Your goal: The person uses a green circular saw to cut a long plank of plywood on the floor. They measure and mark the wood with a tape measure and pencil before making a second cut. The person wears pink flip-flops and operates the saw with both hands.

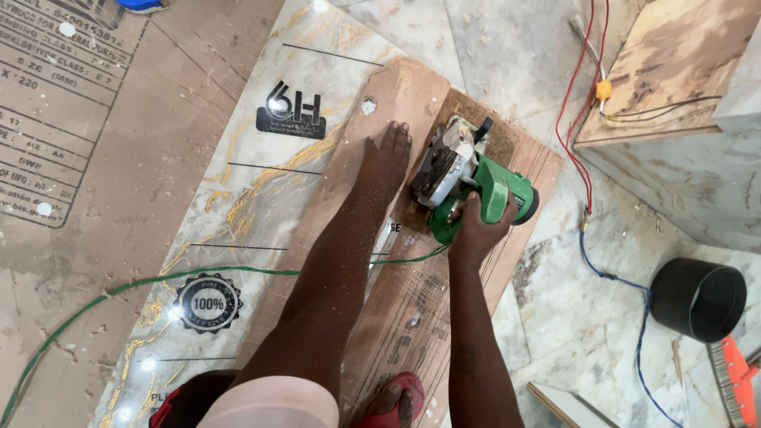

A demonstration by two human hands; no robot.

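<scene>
Green plastic wraps the handle of the circular saw (468,186), and our right hand (474,231) is clenched around it, the tool sitting on a brown plywood strip (396,95) that lies over a marble-patterned laminate sheet (261,182) on the floor. A bare foot (386,154) presses the strip just beside the saw's left side. Our left hand is out of view. A green cord (198,276) trails from the saw across the sheet. Sawdust dusts the leg. Well apart to the right stand a black bucket (699,299) and red and blue wires (587,198).
</scene>
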